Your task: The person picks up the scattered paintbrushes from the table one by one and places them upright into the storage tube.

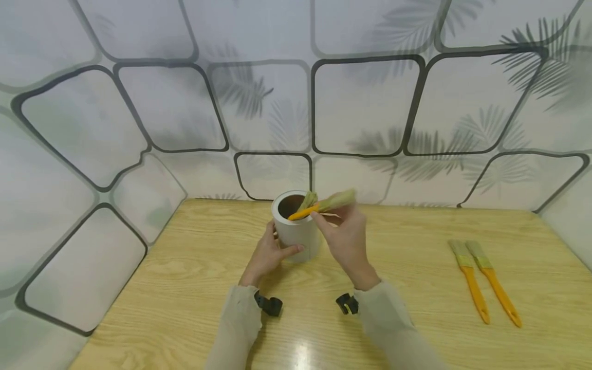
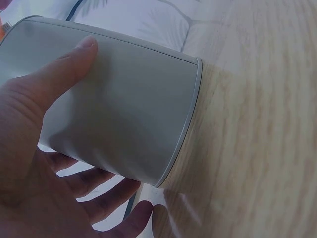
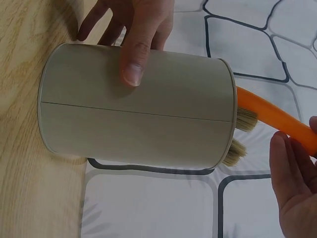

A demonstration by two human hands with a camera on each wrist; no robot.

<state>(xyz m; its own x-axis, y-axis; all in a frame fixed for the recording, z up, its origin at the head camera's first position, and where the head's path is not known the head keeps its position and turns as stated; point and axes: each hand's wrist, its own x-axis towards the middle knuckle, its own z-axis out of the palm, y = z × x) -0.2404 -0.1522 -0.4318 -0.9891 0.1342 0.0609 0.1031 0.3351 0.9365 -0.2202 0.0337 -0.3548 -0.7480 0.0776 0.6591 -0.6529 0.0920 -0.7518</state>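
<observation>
A light grey cylindrical container (image 1: 300, 239) stands upright on the table. My left hand (image 1: 270, 255) grips its side, the thumb (image 2: 69, 67) across the front and the fingers round the far side. With my right hand (image 1: 347, 239) I pinch a paintbrush (image 1: 304, 212) by its orange handle. The brush slants across the container's mouth, its pale bristles up to the right and its handle end at the opening. Bristle tips (image 3: 246, 120) of two other brushes poke out over the rim in the right wrist view; their handles are hidden inside.
Two more paintbrushes with orange handles (image 1: 474, 293) lie side by side on the wooden table (image 1: 176, 308) at the right, bristles pointing away. Close behind the container rises a patterned wall (image 1: 273, 174), which continues along the left side.
</observation>
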